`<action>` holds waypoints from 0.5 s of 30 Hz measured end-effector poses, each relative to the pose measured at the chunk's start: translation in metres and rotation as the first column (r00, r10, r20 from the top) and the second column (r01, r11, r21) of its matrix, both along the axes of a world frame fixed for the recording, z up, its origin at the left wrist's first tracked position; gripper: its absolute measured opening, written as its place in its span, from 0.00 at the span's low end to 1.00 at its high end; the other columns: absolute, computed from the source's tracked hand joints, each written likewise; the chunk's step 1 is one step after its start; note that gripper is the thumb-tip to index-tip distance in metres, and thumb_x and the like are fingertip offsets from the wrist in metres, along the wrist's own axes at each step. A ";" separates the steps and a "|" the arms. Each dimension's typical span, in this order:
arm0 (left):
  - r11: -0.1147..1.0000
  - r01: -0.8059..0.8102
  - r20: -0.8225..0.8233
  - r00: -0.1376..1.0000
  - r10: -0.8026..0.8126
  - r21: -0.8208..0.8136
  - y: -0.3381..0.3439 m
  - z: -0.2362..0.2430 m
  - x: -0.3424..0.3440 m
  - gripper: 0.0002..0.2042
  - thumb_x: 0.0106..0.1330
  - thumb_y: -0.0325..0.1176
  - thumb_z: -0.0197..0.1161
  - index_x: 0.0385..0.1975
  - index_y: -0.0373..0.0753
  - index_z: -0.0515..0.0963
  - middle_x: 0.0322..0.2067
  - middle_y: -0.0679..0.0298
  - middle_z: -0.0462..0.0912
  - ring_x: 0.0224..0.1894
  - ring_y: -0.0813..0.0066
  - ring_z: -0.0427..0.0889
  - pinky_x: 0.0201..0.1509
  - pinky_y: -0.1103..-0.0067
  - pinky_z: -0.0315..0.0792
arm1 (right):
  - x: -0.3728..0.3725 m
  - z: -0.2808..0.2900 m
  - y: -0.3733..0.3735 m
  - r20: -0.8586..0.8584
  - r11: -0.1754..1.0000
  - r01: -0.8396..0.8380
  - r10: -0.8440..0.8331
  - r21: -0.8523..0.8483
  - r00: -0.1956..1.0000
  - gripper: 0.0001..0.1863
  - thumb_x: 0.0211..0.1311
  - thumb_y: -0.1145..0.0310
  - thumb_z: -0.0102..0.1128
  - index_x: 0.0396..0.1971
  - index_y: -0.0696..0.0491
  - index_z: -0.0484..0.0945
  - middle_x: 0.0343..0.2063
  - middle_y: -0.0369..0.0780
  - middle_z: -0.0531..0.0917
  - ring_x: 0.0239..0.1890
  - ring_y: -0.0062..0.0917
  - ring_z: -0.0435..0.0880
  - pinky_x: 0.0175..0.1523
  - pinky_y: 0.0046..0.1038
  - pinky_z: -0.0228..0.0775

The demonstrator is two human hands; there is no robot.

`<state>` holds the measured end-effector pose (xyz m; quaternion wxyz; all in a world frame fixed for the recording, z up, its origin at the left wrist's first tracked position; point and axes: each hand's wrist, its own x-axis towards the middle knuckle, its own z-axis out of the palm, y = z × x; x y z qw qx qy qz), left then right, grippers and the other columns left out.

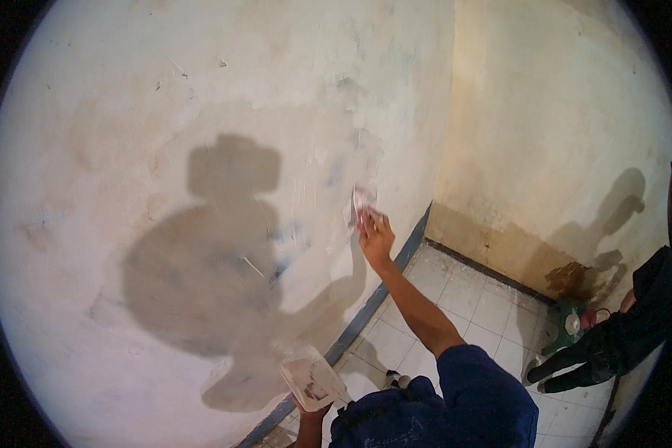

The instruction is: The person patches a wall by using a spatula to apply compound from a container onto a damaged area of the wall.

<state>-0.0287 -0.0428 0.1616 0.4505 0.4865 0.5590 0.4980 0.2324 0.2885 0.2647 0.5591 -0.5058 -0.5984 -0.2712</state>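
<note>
My right arm reaches out to the wall [313,127], and my right hand [378,240] is closed round a putty knife [363,198] smeared with white. Its blade lies against the wall, left of the room's corner. Low and close to my body, my left hand [310,418] grips a shallow, pale rectangular tub [295,372] from below. Some whitish paste and a darker patch show inside the tub. The wall around the knife has patchy white filler, bluish stains and scrape marks. My shadow falls across it on the left.
A grey-blue skirting band [362,317] runs along the wall's foot. White floor tiles [470,306] lie below. At the right stands another person in dark clothes [612,351], near a green object [562,340] on the floor. The adjoining yellowish wall [545,134] has a brown damp-looking stain.
</note>
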 end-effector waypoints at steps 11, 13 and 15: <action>0.997 -0.066 0.470 0.880 0.072 -0.029 -0.001 -0.015 0.007 0.44 0.37 0.43 0.81 0.57 0.36 0.66 0.51 0.55 0.77 0.52 0.61 0.77 0.58 0.67 0.71 | 0.071 0.130 0.039 -0.109 0.980 0.061 -0.041 0.188 0.993 0.17 0.48 0.76 0.61 0.42 0.52 0.81 0.38 0.40 0.80 0.37 0.36 0.78 0.38 0.34 0.74; 0.992 -0.004 -0.047 0.999 0.009 0.123 0.000 -0.002 0.011 0.44 0.38 0.43 0.81 0.57 0.35 0.66 0.50 0.55 0.77 0.52 0.60 0.77 0.58 0.67 0.71 | 0.063 0.126 0.036 -0.007 0.995 0.025 -0.024 0.102 1.000 0.19 0.46 0.77 0.59 0.43 0.53 0.81 0.40 0.41 0.80 0.35 0.35 0.78 0.37 0.32 0.73; 0.990 -0.010 0.806 0.579 0.120 -0.140 0.001 0.009 0.014 0.44 0.38 0.45 0.80 0.57 0.36 0.66 0.50 0.55 0.78 0.52 0.60 0.77 0.59 0.67 0.70 | 0.046 0.062 0.021 0.075 0.998 0.061 -0.058 -0.031 0.995 0.20 0.43 0.75 0.61 0.42 0.53 0.81 0.39 0.40 0.81 0.36 0.36 0.79 0.37 0.34 0.75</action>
